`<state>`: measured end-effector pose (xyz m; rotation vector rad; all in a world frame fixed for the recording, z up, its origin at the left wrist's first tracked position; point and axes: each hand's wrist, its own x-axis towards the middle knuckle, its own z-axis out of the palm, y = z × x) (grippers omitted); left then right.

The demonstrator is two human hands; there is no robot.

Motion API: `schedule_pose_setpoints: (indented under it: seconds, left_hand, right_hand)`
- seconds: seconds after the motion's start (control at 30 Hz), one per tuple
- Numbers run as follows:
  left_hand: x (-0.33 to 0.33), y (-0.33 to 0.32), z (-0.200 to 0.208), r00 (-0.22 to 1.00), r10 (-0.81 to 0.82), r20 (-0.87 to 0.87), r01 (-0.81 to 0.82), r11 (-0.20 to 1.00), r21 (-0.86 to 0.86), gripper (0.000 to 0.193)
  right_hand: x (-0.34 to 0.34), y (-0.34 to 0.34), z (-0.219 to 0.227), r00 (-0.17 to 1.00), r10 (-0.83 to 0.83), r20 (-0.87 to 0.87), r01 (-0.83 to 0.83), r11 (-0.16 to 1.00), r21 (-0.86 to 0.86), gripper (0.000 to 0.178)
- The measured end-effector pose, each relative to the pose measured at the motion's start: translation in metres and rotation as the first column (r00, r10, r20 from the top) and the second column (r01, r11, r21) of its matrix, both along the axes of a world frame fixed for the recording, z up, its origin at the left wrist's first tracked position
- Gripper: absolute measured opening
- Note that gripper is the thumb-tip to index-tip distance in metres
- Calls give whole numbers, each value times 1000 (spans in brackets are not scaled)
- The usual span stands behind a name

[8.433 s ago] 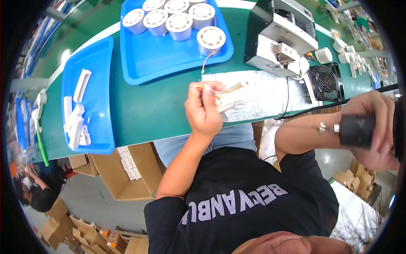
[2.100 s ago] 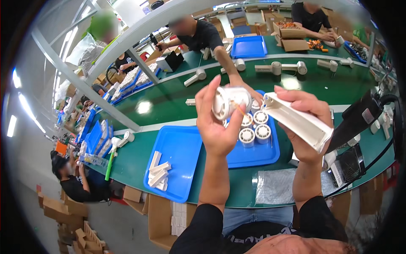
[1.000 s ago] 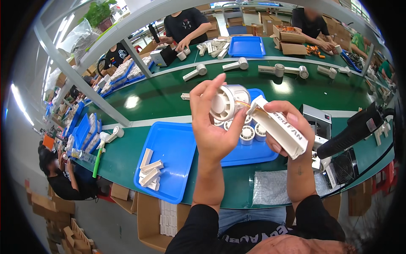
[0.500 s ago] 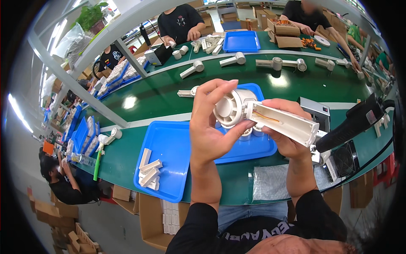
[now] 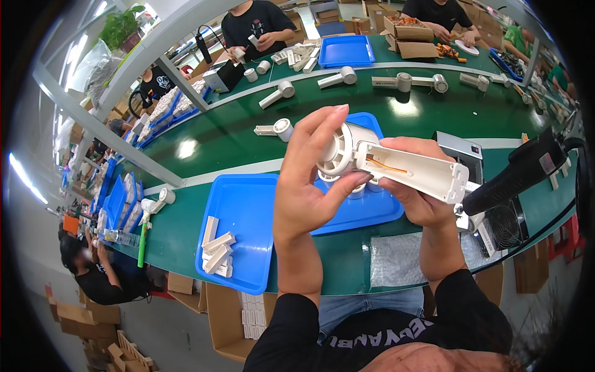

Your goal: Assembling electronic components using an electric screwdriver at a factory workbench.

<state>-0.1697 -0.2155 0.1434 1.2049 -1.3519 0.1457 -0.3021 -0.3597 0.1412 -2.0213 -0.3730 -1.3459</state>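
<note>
Both my hands hold a white handheld fan above the bench. My left hand (image 5: 304, 186) is wrapped round its round slotted head (image 5: 335, 152), thumb at the neck. My right hand (image 5: 418, 198) grips the hollow handle (image 5: 427, 177) from below and behind. The handle's open side faces up, with an orange wire (image 5: 387, 166) lying inside near the neck. Under the hands is a blue tray (image 5: 372, 217) with round white parts, mostly hidden. Close to the handle's far end is the tip of a black corded power tool (image 5: 511, 183).
A second blue tray (image 5: 245, 198) holds several white handle pieces (image 5: 218, 253). Several white fans (image 5: 338, 78) lie along the green belt (image 5: 229, 127). Bubble wrap (image 5: 403, 263) lies at the front edge; a green-handled tool (image 5: 143, 242) is at left. Co-workers sit across the belt.
The fan has tilted slightly in my hands, so its handle lies flatter and shows more of its inside. Across the belt, one co-worker lifts a white piece; another has drawn back an outstretched arm.
</note>
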Motion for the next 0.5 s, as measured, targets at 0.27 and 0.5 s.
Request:
schedule_pose_setpoints:
  seconds: [0.27, 0.5]
  left_hand:
    - [-27, -5, -1, 924, 300, 238, -302, 953, -31, 86]
    - [-53, -16, -37, 885, 449, 120, -426, 887, -176, 79]
  right_hand:
    - [-5, 11, -4, 999, -18, 34, 19, 1000, -19, 45]
    - [-32, 24, -14, 997, 51, -57, -48, 998, 38, 44]
